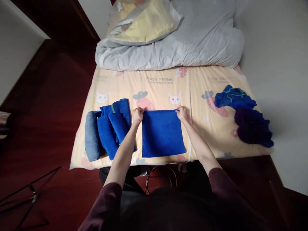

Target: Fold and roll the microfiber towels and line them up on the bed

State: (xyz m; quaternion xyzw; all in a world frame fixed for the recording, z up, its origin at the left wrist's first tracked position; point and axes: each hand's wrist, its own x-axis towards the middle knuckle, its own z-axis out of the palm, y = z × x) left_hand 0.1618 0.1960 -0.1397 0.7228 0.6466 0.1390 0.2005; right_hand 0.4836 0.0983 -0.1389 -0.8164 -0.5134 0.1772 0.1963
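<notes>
Blue towel (163, 133), one piece, laid flat as a near-square on the yellow cartoon-print bedsheet (192, 86), near the foot edge of the bed and roughly centred before me. I note my left hand (137, 115) pinched shut on its far left corner and my right hand (182, 113) pinched shut on its far right corner, the far hem drawn straight between them; both forearms reach over the near edge of the mattress. Just left of the towel: a stack of folded blue towels (113, 126), the left hand close beside it, and against that stack's left side a rolled grey-blue towel (91, 136). Well apart on the right side of the sheet: a crumpled blue cloth with green trim (233, 98), and touching it on the near side a crumpled dark purple cloth (252, 126). At the head of the bed: a bunched grey duvet (192, 45) with a yellow pillow (146, 22) resting on it.
</notes>
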